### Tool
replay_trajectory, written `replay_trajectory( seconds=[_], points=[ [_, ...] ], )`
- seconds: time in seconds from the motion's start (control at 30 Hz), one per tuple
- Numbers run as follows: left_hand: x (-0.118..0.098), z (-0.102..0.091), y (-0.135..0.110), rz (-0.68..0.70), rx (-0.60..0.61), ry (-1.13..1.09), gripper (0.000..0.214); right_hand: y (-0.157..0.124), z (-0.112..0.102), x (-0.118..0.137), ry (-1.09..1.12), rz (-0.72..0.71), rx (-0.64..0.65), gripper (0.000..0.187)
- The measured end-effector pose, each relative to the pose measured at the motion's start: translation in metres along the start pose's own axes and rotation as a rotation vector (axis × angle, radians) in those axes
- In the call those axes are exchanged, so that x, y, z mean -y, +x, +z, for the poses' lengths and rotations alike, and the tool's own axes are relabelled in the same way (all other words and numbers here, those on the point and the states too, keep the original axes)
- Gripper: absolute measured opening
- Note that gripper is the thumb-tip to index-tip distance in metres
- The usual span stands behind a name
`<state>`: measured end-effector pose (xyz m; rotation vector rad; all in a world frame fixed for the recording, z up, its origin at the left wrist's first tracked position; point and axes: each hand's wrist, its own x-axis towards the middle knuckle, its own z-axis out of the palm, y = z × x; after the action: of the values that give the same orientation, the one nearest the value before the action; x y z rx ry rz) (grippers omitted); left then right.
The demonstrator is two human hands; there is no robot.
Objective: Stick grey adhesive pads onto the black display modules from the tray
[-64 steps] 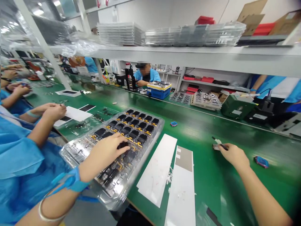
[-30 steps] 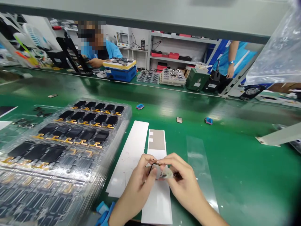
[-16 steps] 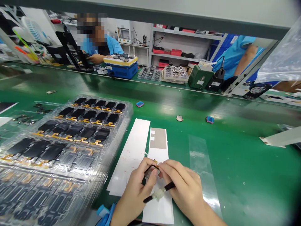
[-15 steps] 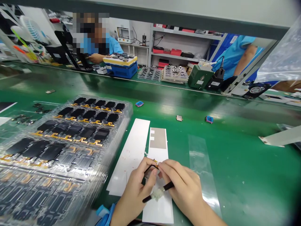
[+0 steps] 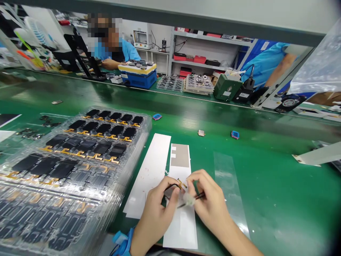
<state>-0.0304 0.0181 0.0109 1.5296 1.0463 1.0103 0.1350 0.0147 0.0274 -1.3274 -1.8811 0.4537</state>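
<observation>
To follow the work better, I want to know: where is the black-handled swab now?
In the head view, the black-handled swab is held in the right hand, its white tip beside the gold-tailed part in the left hand, above the white paper strip.

Bright overhead lts; glare on green bench (image 5: 277,209); edges warped.

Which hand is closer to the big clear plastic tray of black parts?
The left hand is closer, just beside the edge of the clear plastic tray. The right hand is farther off, beyond the left hand, above a white strip.
</observation>
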Motion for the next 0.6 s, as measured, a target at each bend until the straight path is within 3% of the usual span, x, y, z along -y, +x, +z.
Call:
replay_trajectory(
  seconds=[0.17, 0.47, 0.6],
  points=[
    [0.003, -0.002, -0.004, -0.077, -0.041, -0.224, 0.016, 0.009, -0.010, -0.007, 0.308, 0.335, 0.177, 0.007],
    [0.006, -0.001, -0.011, -0.110, 0.100, -0.237, 0.015, 0.013, 0.001, -0.004, 0.787, 0.463, 0.314, 0.029],
    [0.004, -0.001, -0.011, -0.113, 0.104, -0.184, 0.014, 0.012, 0.004, -0.005, 0.852, 0.481, 0.317, 0.032]
  ],
)
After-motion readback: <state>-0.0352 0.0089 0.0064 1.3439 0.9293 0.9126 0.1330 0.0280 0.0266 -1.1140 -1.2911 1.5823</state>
